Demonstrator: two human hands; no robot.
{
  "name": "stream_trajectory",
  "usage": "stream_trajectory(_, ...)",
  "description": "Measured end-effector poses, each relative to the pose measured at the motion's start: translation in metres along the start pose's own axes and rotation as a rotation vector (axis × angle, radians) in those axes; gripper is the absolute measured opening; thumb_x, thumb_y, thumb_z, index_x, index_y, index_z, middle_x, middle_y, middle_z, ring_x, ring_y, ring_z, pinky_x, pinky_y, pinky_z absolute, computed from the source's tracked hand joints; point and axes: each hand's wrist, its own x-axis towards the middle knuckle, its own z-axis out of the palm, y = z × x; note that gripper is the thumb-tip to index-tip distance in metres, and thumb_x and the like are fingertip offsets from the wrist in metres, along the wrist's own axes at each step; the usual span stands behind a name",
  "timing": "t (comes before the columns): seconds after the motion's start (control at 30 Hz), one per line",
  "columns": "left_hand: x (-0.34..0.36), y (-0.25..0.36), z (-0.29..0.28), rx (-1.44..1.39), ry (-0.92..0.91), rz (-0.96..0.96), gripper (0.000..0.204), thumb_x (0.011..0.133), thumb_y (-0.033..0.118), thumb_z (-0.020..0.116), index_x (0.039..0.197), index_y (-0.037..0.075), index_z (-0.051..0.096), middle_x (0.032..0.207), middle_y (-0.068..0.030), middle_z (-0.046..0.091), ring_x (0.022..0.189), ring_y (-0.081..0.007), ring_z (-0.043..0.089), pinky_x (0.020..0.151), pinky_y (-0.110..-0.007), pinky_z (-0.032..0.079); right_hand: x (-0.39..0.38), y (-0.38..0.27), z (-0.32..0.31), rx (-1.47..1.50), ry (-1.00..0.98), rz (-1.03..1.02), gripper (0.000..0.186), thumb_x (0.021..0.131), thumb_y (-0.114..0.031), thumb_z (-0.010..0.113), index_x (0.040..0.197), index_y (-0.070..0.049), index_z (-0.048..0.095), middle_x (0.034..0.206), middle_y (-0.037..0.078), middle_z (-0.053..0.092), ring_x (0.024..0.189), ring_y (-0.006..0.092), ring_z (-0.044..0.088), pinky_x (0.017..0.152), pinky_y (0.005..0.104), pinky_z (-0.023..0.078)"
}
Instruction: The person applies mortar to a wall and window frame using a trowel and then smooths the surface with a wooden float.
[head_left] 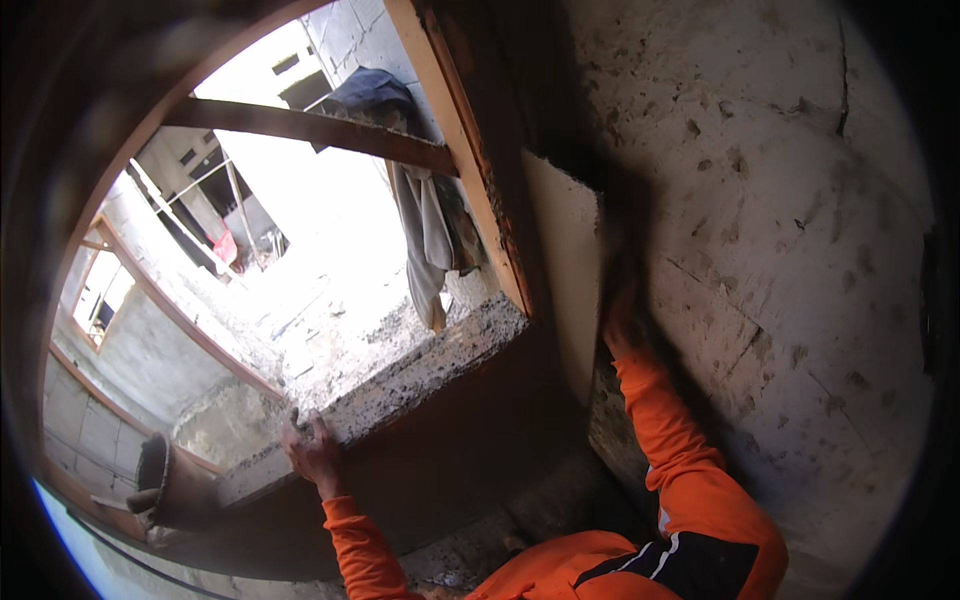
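The setting is a roughly finished masonry room: a pale plaster wall (760, 250), pitted and cracked, fills the right side, and an opening at the left looks onto a brightly lit, rubble-strewn area. The opening is bordered by a wooden frame (465, 140), with a dark wooden crossbar (310, 132) running across its upper part. A rough concrete sill (430, 365) with a crumbly top surface forms its lower edge.

Your left hand (312, 450) is at the sill, its fingers bent at the edge; whether they grip anything cannot be told. Your right hand (622, 320) is raised beside the right edge of a pale flat panel (568, 270) and lies largely in shadow; you cannot be confirmed as grasping the panel, since the fingers are too dark to make out. The panel stands on end, slightly tilted, between the wooden frame and your right forearm, and its upper edge is ragged.

A dark garment (372, 92) hangs by the crossbar near the frame, with a grey cloth (418, 225) draped below it toward the sill. Beyond the opening, a red object (225, 246) is visible, too small to identify. Both your sleeves (665, 420) are orange.
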Motion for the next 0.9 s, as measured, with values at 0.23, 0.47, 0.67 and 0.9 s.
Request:
stream_trajectory(0.23,-0.002,-0.047,0.027,0.164,0.091,0.189,0.036,0.085,0.028,0.065,0.112,0.004,0.064,0.115,-0.0146,0.063,0.112,-0.0323,0.056,0.097,-0.04,0.042,0.062,-0.024,0.041,-0.151,-0.021,-0.079,0.04,0.104,-0.026,0.032,0.133,-0.001,0.045,0.127,0.009,0.053,0.113,0.0165,0.052,0.099,0.0287,0.041)
stream_trajectory(0.47,-0.005,0.031,-0.014,-0.1,-0.019,-0.077,0.038,0.085,0.029,0.066,0.114,0.005,0.063,0.116,-0.0135,0.063,0.112,-0.0319,0.056,0.098,-0.04,0.042,0.045,-0.031,0.034,-0.224,0.006,-0.071,0.04,0.103,-0.025,0.034,0.132,-0.001,0.045,0.126,0.009,0.053,0.113,0.0167,0.052,0.099,0.0289,0.041)
stream_trajectory(0.67,-0.008,-0.004,0.009,0.058,0.092,-0.076,0.041,0.084,0.032,0.066,0.113,0.004,0.063,0.116,-0.0145,0.063,0.112,-0.0326,0.056,0.097,-0.041,0.042,0.056,-0.033,0.046,-0.274,0.017,-0.087,0.039,0.102,-0.024,0.035,0.132,-0.001,0.045,0.125,0.009,0.053,0.112,0.0168,0.052,0.098,0.0291,0.041)
stream_trajectory(0.9,-0.004,0.026,-0.011,-0.083,-0.048,-0.097,0.045,0.084,0.035,0.066,0.115,0.003,0.062,0.118,-0.0163,0.062,0.114,-0.0332,0.055,0.099,-0.041,0.041,0.009,-0.018,0.023,-0.353,0.058,-0.069,0.039,0.101,-0.023,0.036,0.131,-0.001,0.045,0.125,0.01,0.054,0.111,0.0169,0.053,0.097,0.0293,0.042)
